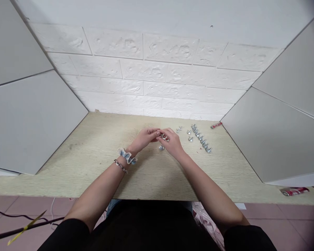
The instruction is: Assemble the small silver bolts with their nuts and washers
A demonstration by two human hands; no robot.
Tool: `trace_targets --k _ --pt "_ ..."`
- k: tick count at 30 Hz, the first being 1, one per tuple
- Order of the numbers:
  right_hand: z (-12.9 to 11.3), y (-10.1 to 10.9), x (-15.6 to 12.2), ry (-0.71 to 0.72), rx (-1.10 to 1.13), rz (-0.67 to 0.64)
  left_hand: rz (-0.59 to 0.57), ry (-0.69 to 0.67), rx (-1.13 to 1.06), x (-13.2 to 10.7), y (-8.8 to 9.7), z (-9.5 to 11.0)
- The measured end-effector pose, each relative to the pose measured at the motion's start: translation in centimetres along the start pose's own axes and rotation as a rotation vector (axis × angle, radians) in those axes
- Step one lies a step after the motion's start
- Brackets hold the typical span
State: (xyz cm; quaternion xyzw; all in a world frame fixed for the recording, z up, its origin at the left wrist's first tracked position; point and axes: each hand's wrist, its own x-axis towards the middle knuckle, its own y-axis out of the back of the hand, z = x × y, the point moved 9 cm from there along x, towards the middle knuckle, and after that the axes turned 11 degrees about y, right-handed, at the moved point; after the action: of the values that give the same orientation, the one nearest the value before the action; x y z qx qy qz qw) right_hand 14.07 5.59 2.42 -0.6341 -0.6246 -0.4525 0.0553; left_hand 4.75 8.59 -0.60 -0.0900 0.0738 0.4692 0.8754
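Observation:
My left hand (143, 138) and my right hand (173, 142) meet above the middle of the pale wooden tabletop (94, 157). Between their fingertips they pinch a small shiny metal part (162, 136), a bolt or nut. One loose metal piece (161, 148) lies on the table just under the right hand. To the right, a diagonal row of several metal bolts (201, 138) stands on the table, with a few more bolts (179, 129) near its far end. A scrunchie and a chain bracelet sit on my left wrist.
White brick-pattern wall behind the table; grey panels close it in at left (28, 118) and right (282, 136). A small red object (216, 125) lies at the back right corner, another red item (294, 191) at the front right edge. Dark cables (21, 228) run over the floor at lower left.

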Motion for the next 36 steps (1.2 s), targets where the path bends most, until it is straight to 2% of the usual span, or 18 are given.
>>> trace_targets --k 5,8,12,14,17,19,22,25,29,36 --pt "-0.2 0.3 0.0 0.016 -0.044 0.027 0.043 0.000 0.040 0.3 0.6 -0.4" --pt "0.3 0.3 -0.1 -0.022 -0.039 0.027 0.099 -0.006 0.126 0.4 1.2 -0.4" --pt "1.4 0.8 -0.2 -0.127 -0.005 0.083 0.211 -0.029 0.192 0.5 2.6 0.1" --pt "1.9 0.9 -0.3 -0.195 -0.024 0.076 0.325 -0.064 0.283 0.2 4.0 0.7" --pt "1.7 -0.6 0.1 -0.227 -0.165 -0.114 0.534 -0.107 0.529 -0.4 6.0 1.7" --pt "1.3 -2.0 0.2 -0.205 -0.298 -0.287 0.600 -0.116 0.658 -0.5 6.7 1.9" --pt "1.3 -3.5 0.1 -0.216 -0.454 -0.456 0.588 -0.134 0.819 -0.1 6.5 1.4" --pt "1.6 -4.2 -0.2 -0.238 -0.581 -0.543 0.512 -0.154 1.025 0.6 5.5 0.6" --pt "1.3 -4.9 -0.6 -0.210 -0.671 -0.603 0.438 -0.164 1.307 1.3 4.4 -0.4" --pt "0.4 -5.4 -0.9 -0.136 -0.738 -0.671 0.412 -0.078 1.448 0.9 4.0 -0.9"
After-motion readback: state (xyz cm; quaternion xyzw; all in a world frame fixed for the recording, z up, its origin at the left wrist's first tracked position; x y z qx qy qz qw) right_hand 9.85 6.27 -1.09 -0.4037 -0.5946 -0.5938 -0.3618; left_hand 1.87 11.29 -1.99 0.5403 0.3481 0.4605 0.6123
